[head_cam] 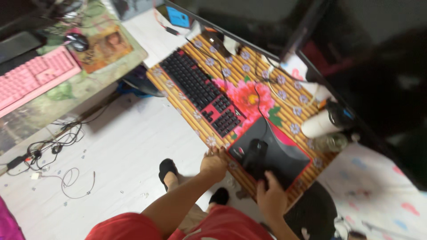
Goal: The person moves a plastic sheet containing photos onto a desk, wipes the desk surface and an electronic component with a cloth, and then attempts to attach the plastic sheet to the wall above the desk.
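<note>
My left hand (212, 163) rests on the near edge of a desk covered with a flowered bamboo-pattern mat (249, 95), fingers curled over the edge. My right hand (270, 195) touches the near edge of a black mouse pad with red trim (284, 155), fingertips on its surface. A black mouse (255, 153) sits on the pad just ahead of that hand, its cable running back. A black and red keyboard (200, 89) lies further along the desk.
A dark monitor (284, 26) stands behind the keyboard. A white cup with dark lid (320, 122) and a glass jar (331, 142) stand right of the pad. A second desk at left bears a pink keyboard (33, 75). Cables (53, 151) lie on the white floor.
</note>
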